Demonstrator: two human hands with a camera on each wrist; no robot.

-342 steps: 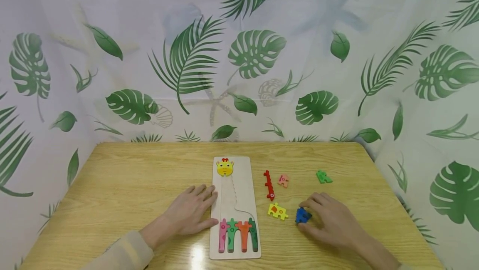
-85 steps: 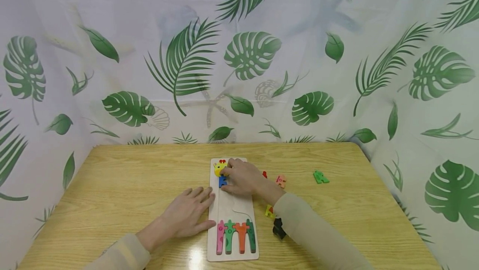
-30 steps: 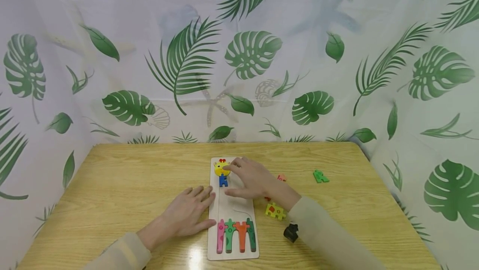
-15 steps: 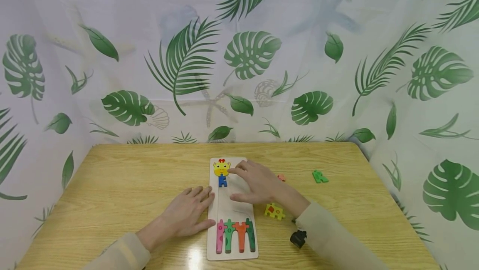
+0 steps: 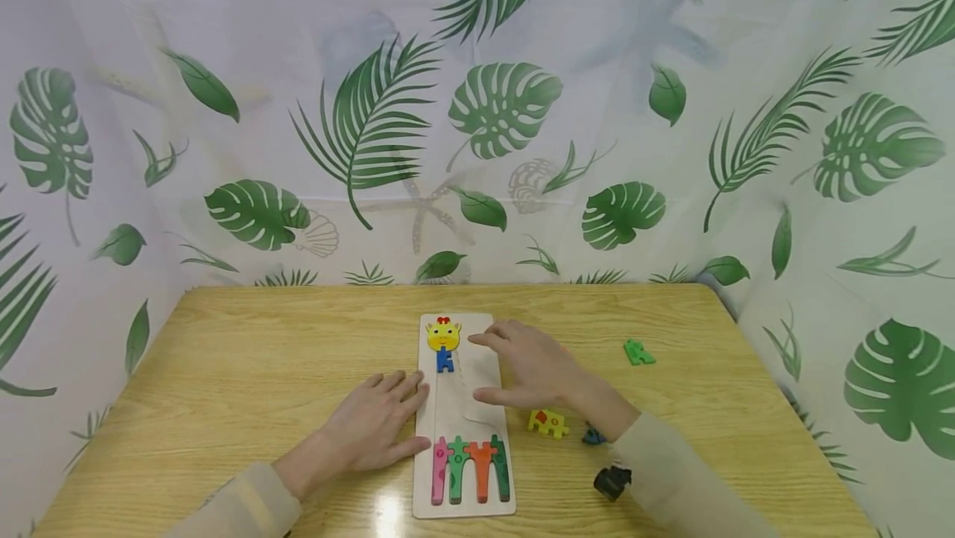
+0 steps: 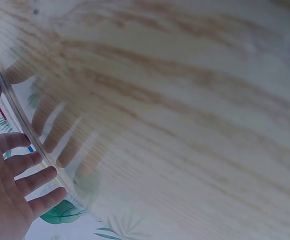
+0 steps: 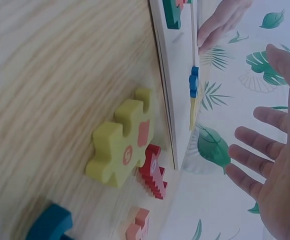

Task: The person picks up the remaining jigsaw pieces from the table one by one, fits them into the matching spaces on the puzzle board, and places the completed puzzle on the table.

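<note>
My left hand (image 5: 376,430) lies flat along the left edge of a pale wooden giraffe puzzle board (image 5: 466,405), fingers straight and spread. My right hand (image 5: 530,368) hovers over the board's right edge, fingers extended and apart; nothing is between them, as the right wrist view also shows. On the board, a blue puzzle piece (image 5: 444,361) sits just below the yellow giraffe head (image 5: 443,334). Pink, green, orange and dark green leg pieces (image 5: 482,472) line the bottom. Under my right arm, the red puzzle piece (image 7: 154,172) is visible only in the right wrist view.
Right of the board lie a yellow piece (image 5: 548,423), a dark blue piece (image 5: 593,435) partly behind my forearm, and a green piece (image 5: 638,352). A pink piece (image 7: 139,225) is mostly hidden from the head view. A leaf-patterned cloth (image 5: 477,148) stands behind the table.
My right hand, earlier gripping the blue piece on the table and then at the board, has let go and drawn back to the right. The piece stays beneath the head; the left hand keeps its place.
</note>
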